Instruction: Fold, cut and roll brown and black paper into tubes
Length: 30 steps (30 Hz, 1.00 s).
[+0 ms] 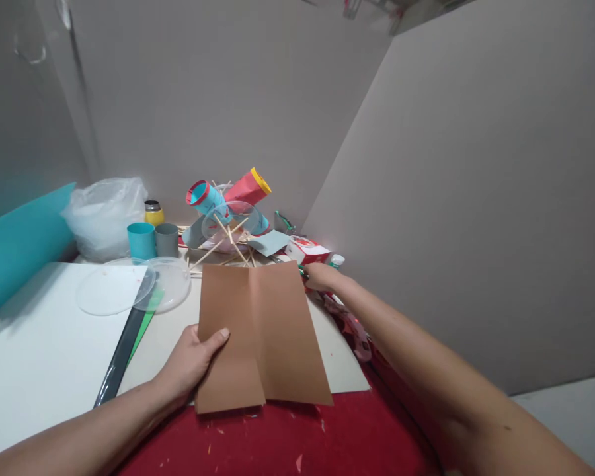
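Observation:
My left hand (pixel 194 357) grips a brown sheet of paper (pixel 287 337) by its left edge, thumb on top and the other fingers hidden beneath. The sheet has a crease down its middle, and its lower edge is split near that crease. Beyond the sheet's far right corner, my right hand (pixel 321 276) has its fingers bent around a green-handled tool (pixel 302 270), mostly hidden by the hand and paper. A red and white box (pixel 307 250) sits just behind those fingers.
Behind the paper stands a stick structure with a red paper tube (pixel 245 190) and a blue one (pixel 203 196). Clear plastic lids (pixel 166 284), a teal cup (pixel 141 241), a grey cup (pixel 167 240) and a plastic bag (pixel 106 218) are at left. A grey wall (pixel 476 165) rises at right.

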Each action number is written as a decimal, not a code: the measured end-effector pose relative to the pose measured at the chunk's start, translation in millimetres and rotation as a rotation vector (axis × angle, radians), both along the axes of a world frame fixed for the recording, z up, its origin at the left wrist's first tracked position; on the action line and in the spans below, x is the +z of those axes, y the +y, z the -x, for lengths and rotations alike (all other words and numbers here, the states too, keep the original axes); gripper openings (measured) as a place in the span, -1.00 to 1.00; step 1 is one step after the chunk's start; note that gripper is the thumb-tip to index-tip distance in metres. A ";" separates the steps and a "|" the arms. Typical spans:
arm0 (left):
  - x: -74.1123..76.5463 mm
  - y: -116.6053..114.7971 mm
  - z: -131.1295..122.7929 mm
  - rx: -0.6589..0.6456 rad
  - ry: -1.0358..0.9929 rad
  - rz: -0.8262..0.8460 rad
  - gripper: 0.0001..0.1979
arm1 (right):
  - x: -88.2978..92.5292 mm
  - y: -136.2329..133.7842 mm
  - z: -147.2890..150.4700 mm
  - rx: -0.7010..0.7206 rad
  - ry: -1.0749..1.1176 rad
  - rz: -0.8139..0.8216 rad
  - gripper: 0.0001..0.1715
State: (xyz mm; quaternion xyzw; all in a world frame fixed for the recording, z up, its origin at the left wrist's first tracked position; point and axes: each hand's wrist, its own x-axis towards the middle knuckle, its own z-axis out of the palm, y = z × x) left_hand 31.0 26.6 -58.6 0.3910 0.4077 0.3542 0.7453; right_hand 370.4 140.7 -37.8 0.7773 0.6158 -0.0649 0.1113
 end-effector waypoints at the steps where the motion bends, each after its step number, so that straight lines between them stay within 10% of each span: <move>1: 0.0 0.2 0.0 0.002 -0.005 0.001 -0.52 | 0.8 2.0 -0.7 -0.007 -0.009 0.022 -0.63; 10: -2.7 3.2 1.3 -0.003 -0.085 0.025 -0.56 | 19.1 -18.9 0.1 -0.049 -0.104 0.076 -0.69; 19: -2.1 1.8 0.5 0.028 -0.117 0.007 -0.60 | 40.9 -116.3 -14.0 -0.013 0.071 -0.152 -0.79; 26: 13.5 -3.4 -2.2 0.264 -0.185 -0.059 -0.61 | 1.0 -184.6 50.4 -0.112 1.290 -0.871 -0.69; 30: 21.1 -7.4 -2.7 0.369 -0.221 -0.155 -0.58 | -23.1 -193.0 115.2 -0.150 1.627 -0.932 -0.56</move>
